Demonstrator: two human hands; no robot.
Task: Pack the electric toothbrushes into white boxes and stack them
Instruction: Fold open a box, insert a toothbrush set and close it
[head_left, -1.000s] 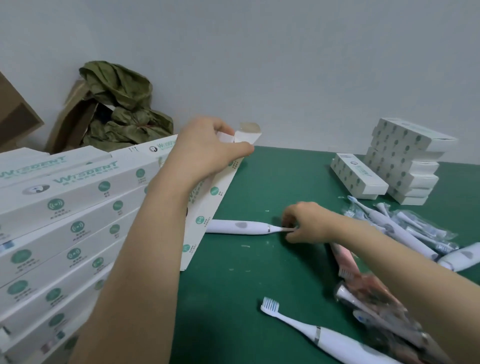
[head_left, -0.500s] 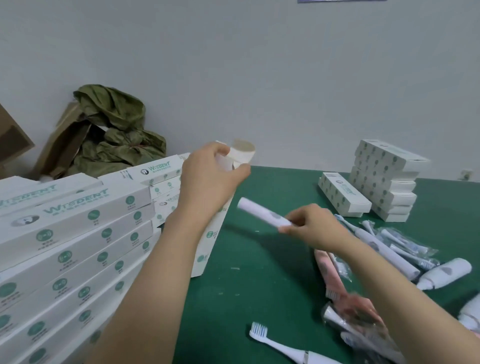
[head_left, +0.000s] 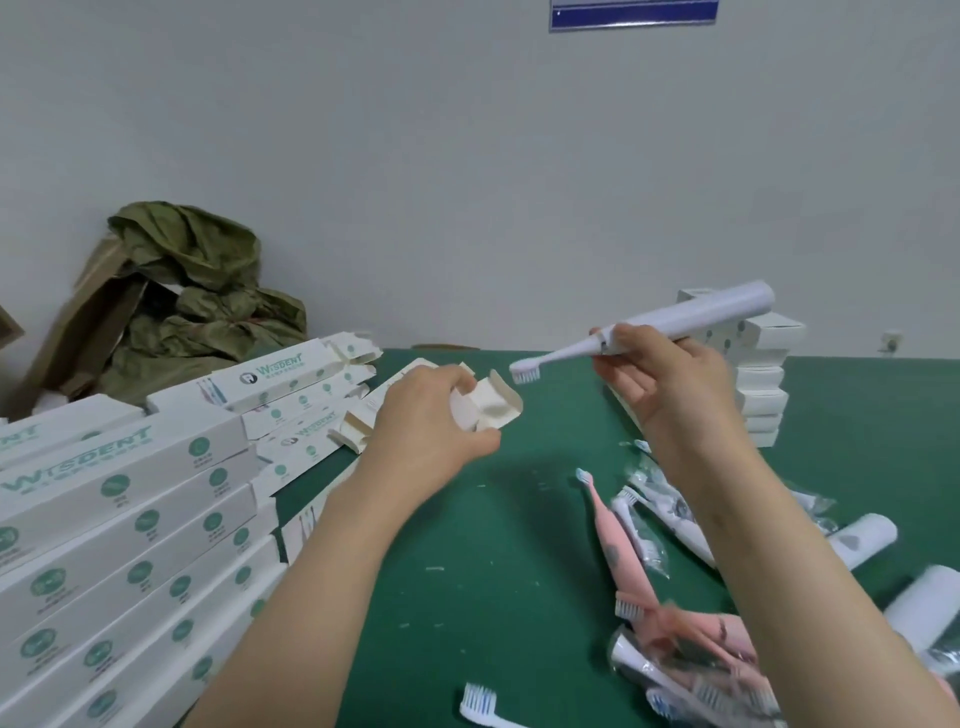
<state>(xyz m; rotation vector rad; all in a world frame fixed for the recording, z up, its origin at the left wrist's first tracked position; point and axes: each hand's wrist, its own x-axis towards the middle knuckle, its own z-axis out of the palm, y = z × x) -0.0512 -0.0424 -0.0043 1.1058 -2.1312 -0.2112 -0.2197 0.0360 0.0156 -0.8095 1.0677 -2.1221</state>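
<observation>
The left hand (head_left: 431, 415) grips a white box (head_left: 488, 410) at its open end, with the flaps spread. The right hand (head_left: 660, 384) pinches a white electric toothbrush (head_left: 685, 317) near its neck and holds it in the air. The bristle head is close to the box mouth but not inside, so this brush is not yet packed. A large stack of long boxes (head_left: 130, 499) lies on the left of the green bench (head_left: 493, 545). Whether they are filled cannot be told, and several have open end flaps. A pink toothbrush (head_left: 610, 540), white handles (head_left: 862, 535) and bagged brush heads (head_left: 670, 509) lie loose on the right, so plenty of packing seems left.
</observation>
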